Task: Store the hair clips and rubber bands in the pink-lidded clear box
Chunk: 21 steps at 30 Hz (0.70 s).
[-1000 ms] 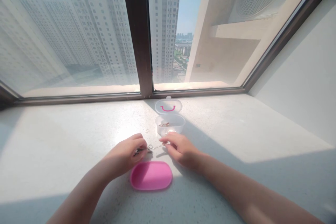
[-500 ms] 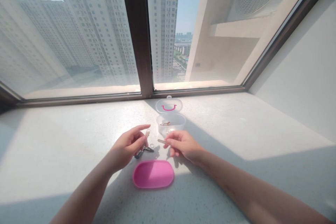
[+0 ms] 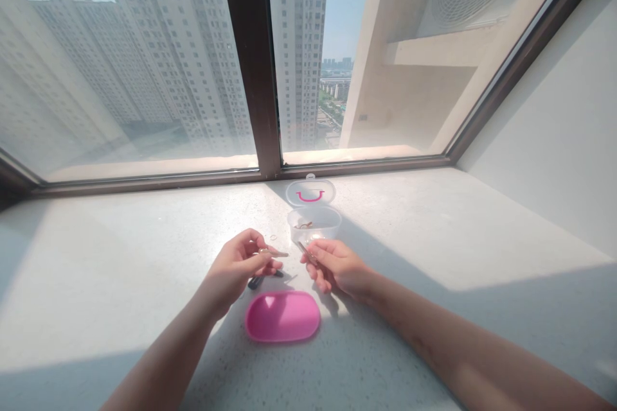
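Note:
My left hand pinches a slim metal key, its tip pointing right. Facing it, my right hand grips another narrow metal key, tilted with its end up and left; the fingers cover much of it. Dark-headed keys lie on the sill beneath my left hand, partly hidden. A small ring rests just beyond that hand. Behind my right hand stands a clear plastic box with a few small brownish metal pieces inside. Nearer me is a pink oval tray.
The box's clear lid, with a pink handle, is flipped back toward the window frame. A speckled white sill spreads to both sides, with a white wall at the right.
My left hand has lowered its key from upright to nearly level, pointing right. The right hand's key has turned from near level to tilted upward. The small ring now lies farther back.

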Motion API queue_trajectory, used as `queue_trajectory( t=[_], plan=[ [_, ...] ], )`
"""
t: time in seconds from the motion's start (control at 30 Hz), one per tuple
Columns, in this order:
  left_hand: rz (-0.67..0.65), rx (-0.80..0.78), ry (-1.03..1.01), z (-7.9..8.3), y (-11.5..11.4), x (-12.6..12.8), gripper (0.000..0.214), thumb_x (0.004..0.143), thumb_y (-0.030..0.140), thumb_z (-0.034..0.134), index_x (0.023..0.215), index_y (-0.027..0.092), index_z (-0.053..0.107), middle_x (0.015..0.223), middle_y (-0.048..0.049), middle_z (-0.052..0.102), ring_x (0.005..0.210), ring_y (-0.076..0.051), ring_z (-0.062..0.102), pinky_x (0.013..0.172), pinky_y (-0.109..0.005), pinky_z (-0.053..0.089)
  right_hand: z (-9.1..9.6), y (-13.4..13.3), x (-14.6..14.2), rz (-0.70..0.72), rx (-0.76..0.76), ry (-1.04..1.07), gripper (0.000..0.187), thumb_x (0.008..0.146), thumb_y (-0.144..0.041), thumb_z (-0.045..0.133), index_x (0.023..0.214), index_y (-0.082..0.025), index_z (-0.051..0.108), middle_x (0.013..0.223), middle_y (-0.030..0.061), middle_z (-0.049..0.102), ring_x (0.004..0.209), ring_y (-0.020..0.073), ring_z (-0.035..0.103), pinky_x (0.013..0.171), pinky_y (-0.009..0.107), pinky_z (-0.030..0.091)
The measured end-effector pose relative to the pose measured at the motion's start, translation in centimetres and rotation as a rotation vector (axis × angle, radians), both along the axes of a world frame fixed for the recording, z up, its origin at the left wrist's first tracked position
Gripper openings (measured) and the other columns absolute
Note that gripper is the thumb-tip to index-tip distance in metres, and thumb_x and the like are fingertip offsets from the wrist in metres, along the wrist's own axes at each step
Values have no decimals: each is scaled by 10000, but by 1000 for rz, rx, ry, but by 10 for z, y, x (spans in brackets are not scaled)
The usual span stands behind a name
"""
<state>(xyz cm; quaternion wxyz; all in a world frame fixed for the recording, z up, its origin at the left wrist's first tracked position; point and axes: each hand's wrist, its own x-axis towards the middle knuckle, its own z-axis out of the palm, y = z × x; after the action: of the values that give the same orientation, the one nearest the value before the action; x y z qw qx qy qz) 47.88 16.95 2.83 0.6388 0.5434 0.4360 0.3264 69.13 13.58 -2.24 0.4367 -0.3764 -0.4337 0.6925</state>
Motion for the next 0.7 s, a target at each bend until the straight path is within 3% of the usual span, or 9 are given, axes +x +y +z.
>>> queue_trajectory(
  t=[0.13,0.27,0.37,0.5,0.7],
  plan=[
    [-2,-52,42,2,-4,4,215,803,214,650,808,192,436,859,-51,729,712,-177,684,638,-273,457,-1,-1,0,18,-11,53,457,849,-596,583,835,-140,553,522,-38,551,318,48,429,315,155,283],
    [0,-24,86,5,-7,4,240,792,220,655,755,193,419,787,-38,731,675,-169,669,631,-274,428,-2,-1,1,76,-12,93,442,830,-583,618,876,-153,524,542,-30,588,317,55,441,312,155,279],
    [-7,-31,60,4,-7,2,256,743,167,679,718,186,425,764,-42,725,714,-180,673,619,-261,412,-2,-1,1,131,12,105,371,831,-484,669,915,-161,506,666,26,675,398,78,548,365,156,336],
    [-36,-68,-11,0,-7,1,275,695,116,708,719,182,442,772,-39,719,668,-148,640,587,-243,390,-4,-1,0,125,12,126,202,886,-313,609,956,-135,542,823,82,703,529,86,626,459,163,413],
    [-22,-18,3,-3,-10,4,225,689,165,758,807,179,567,699,-6,708,682,-160,653,655,-277,464,-2,-2,-1,113,-9,102,133,802,-120,569,934,-117,582,797,68,686,551,83,623,484,161,421]
  ],
)
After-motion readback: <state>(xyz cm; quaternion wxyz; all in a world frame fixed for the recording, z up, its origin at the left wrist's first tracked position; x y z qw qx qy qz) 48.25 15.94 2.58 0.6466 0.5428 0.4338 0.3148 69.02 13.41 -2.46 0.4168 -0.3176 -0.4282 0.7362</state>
